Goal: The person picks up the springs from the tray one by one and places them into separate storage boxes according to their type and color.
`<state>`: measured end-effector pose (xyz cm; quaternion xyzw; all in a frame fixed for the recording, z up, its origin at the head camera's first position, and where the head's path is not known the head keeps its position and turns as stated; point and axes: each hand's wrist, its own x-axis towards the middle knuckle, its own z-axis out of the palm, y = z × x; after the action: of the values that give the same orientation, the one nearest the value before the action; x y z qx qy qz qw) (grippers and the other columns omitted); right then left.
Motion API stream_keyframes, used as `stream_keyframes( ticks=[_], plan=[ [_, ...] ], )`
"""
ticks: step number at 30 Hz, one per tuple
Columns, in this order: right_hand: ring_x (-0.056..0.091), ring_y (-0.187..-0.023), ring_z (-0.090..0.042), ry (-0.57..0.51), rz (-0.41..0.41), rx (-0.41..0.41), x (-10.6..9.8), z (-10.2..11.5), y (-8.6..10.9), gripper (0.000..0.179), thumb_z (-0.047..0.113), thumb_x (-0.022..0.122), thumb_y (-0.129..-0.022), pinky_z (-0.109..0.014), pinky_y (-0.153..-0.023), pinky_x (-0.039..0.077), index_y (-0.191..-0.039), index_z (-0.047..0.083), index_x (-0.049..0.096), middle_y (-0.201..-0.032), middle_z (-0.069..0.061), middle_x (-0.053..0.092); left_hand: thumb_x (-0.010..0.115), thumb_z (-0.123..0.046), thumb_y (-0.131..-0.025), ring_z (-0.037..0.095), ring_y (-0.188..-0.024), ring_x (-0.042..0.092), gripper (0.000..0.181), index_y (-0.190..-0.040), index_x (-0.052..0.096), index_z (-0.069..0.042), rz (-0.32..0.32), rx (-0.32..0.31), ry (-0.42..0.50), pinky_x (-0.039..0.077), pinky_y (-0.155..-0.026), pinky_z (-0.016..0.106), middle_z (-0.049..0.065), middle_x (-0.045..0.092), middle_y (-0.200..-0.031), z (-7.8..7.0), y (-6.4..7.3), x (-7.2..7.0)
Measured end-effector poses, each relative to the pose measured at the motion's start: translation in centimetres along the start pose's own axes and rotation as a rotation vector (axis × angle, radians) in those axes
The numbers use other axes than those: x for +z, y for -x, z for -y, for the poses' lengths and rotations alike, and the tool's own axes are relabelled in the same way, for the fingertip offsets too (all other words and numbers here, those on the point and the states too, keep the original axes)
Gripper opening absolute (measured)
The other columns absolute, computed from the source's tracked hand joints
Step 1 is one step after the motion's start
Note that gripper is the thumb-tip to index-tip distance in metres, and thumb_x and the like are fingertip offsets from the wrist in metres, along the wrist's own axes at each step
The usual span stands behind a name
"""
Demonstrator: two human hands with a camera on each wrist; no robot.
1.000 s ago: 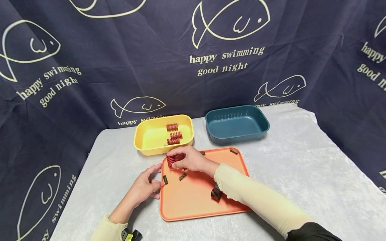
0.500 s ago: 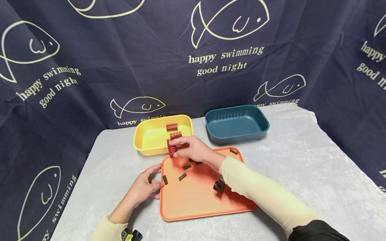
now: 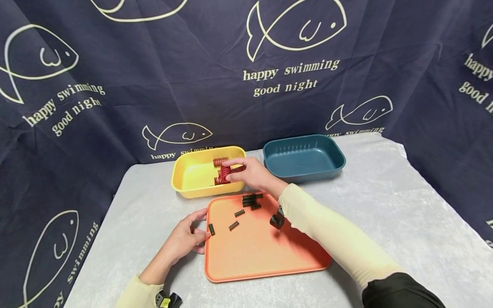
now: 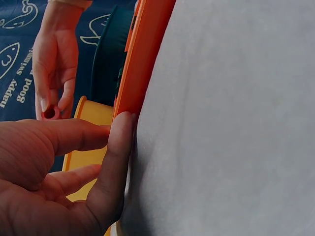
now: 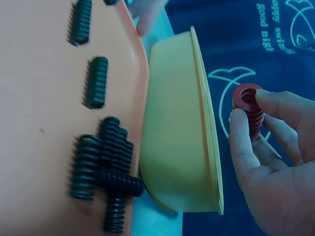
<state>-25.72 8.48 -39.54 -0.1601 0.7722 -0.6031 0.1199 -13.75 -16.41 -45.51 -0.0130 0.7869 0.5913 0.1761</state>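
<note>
In the head view my right hand (image 3: 252,173) pinches a red coil spring (image 3: 226,173) over the yellow bin (image 3: 185,188). The right wrist view shows that spring (image 5: 249,104) between thumb and fingers, its hollow end facing the camera. Other red springs (image 3: 219,162) lie in the bin, partly hidden by the hand. My left hand (image 3: 185,235) touches the left edge of the orange tray (image 3: 265,252), its fingers and thumb spread along the rim. Several dark green springs (image 3: 233,225) lie on the tray, some bunched near its far edge.
A blue bin (image 3: 304,164) stands right of the yellow one, behind the tray. Grey cloth (image 3: 385,205) covers the table. A dark curtain (image 3: 215,85) printed with fish hangs behind and at the sides.
My right hand has carried the red spring from the tray's far left corner up and away, over the yellow bin. The bunched green springs have come into view. The left hand stays put.
</note>
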Motion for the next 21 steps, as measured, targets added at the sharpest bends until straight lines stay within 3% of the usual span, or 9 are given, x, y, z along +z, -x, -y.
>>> stream_keyframes(
  ticks=[6,14,21],
  plan=[
    [0.07,-0.087,-0.015,0.073,-0.041,0.011,0.0,0.1,-1.6,0.044,0.007,0.079,-0.089,-0.027,-0.08,0.061,-0.132,0.01,0.072,-0.121,-0.014,0.069,0.067,0.016,-0.087,0.023,-0.084,0.07,0.073,-0.154,0.046,-0.007,0.004,0.0,0.006,0.065,-0.055,0.046,0.017,0.05,-0.142,-0.1,0.0,-0.1],
    [0.065,-0.103,-0.019,0.12,-0.087,0.057,0.7,0.1,-3.6,0.046,0.01,0.082,-0.087,-0.027,-0.082,0.059,-0.131,0.01,0.072,-0.125,-0.011,0.068,0.067,0.015,-0.088,0.024,-0.085,0.07,0.074,-0.154,0.046,-0.008,-0.003,0.001,-0.006,0.065,-0.055,0.047,0.016,0.051,-0.143,-0.1,0.0,-0.1],
    [0.069,-0.087,-0.018,0.085,-0.086,0.077,2.0,-0.9,-5.2,0.041,0.001,0.079,-0.087,-0.028,-0.077,0.063,-0.128,0.003,0.072,-0.121,-0.016,0.069,0.067,0.015,-0.087,0.024,-0.085,0.07,0.074,-0.154,0.046,-0.008,-0.002,0.002,-0.014,0.065,-0.055,0.046,0.016,0.051,-0.143,0.0,0.0,-0.1]
  ],
)
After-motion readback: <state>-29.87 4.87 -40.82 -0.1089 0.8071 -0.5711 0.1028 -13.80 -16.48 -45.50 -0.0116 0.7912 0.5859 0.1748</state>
